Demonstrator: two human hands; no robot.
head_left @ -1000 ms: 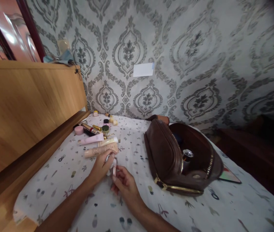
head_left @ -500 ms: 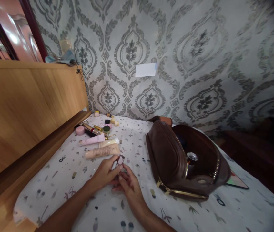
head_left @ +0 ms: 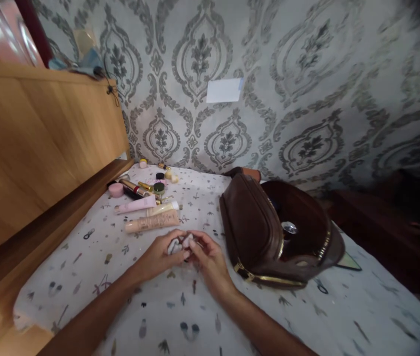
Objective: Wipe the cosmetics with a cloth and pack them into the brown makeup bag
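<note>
My left hand [head_left: 163, 254] and my right hand [head_left: 207, 254] meet over the patterned white sheet, fingertips nearly touching. Between them is a small whitish object [head_left: 174, 245], mostly covered by my fingers; its kind cannot be made out. My left fingers curl around it, and my right thumb and fingers pinch its right side. Just beyond my left hand lies a beige squeeze tube [head_left: 152, 221], with a pale yellow tube [head_left: 163, 208] and a pink tube [head_left: 135, 204] behind it. To the right of my hands stands a brown handbag [head_left: 245, 222], unzipped, with a silver-topped item [head_left: 289, 228] inside.
Farther back left lie a round pink container [head_left: 116, 190], a green-lidded jar [head_left: 159, 188], a gold tube [head_left: 145, 186] and other small cosmetics. A wooden board [head_left: 46, 123] borders the left side. The patterned wall [head_left: 180, 89] rises behind.
My right hand has moved up to the small object and now pinches its right side. A dark red edge seen on it earlier no longer shows. The view has tilted downward.
</note>
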